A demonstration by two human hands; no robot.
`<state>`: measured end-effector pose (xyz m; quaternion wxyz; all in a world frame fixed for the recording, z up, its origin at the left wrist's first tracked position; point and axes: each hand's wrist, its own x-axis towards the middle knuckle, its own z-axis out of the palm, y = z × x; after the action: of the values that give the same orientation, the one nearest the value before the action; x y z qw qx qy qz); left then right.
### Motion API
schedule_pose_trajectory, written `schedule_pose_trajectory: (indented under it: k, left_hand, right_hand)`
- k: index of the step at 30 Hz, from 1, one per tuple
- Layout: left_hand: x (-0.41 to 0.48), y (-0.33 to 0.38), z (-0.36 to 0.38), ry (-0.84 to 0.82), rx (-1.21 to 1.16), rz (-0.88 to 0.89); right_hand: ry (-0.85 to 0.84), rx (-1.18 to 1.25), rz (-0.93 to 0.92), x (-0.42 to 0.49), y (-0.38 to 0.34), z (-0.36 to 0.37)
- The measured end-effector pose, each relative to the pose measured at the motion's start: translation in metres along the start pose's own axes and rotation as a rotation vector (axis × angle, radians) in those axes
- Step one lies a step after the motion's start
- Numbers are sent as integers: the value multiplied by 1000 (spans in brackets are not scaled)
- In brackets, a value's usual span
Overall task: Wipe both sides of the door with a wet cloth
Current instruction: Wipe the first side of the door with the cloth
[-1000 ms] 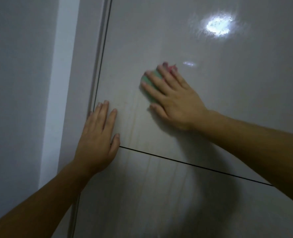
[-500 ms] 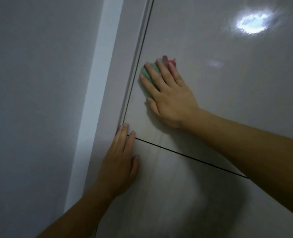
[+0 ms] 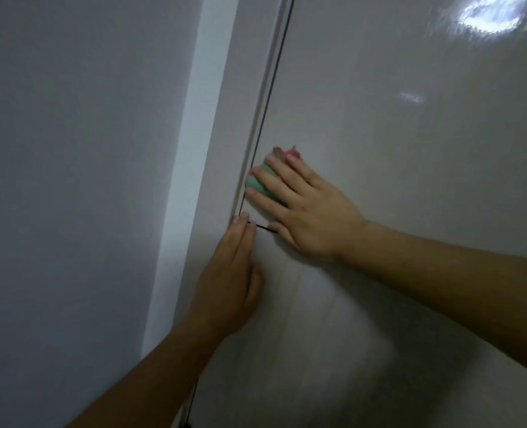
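right hand [image 3: 308, 217], fingers flat, slid cloth [image 3: 256, 182] to door [image 3: 410, 180] edge; left hand [image 3: 228, 282] presses flat.

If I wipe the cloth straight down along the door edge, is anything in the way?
Yes: the left hand lies flat on the door just below the cloth, which the right hand presses there.

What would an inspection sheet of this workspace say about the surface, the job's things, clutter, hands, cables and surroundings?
Surface: glossy pale door, with a thin dark groove and a bright light reflection top right.
Job's things: green and pink cloth, flat on the door near its left edge.
Clutter: nothing seen.
Hands: right hand presses the cloth with straight fingers; left hand rests flat on the door below it.
Cables: nothing seen.
Surroundings: door frame and grey wall on the left.
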<state>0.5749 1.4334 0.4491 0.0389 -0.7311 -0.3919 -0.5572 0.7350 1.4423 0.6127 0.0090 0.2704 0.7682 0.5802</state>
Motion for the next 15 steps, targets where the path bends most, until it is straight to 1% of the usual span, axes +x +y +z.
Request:
schedule_pose_trajectory:
  k: [2, 3, 6, 7, 8, 9, 11, 12, 13, 14, 15]
  left_hand:
    - [0, 3, 0, 4, 15, 3]
    - [1, 5, 0, 9, 22, -1]
    - [5, 10, 3, 30, 55, -21]
    - [6, 10, 5, 31, 76, -25]
    - [6, 9, 6, 27, 98, -25]
    - [6, 8, 8, 26, 116, -22]
    - [4, 4, 10, 30, 149, -1]
    - [3, 2, 11, 26, 166, 13]
    - [2, 1, 12, 23, 182, 25]
    - [1, -1, 14, 25, 197, 32]
    - [1, -2, 17, 30, 207, 33]
  right_hand:
    - [-24, -10, -82, -7, 8, -4]
    - [-13, -21, -46, -3, 17, -6]
    - [79, -2, 299, 26, 49, -18]
    - [89, 12, 376, 33, 50, -21]
    - [76, 8, 375, 36, 45, -21]
    - [38, -7, 295, 33, 35, -19]
    - [-51, -26, 44, 15, 17, -12]
    - [-73, -42, -44, 7, 19, -13]
    - [-62, -50, -63, 6, 28, -16]
    - [-29, -49, -12, 11, 39, -18]
    - [3, -39, 100, 17, 51, -20]
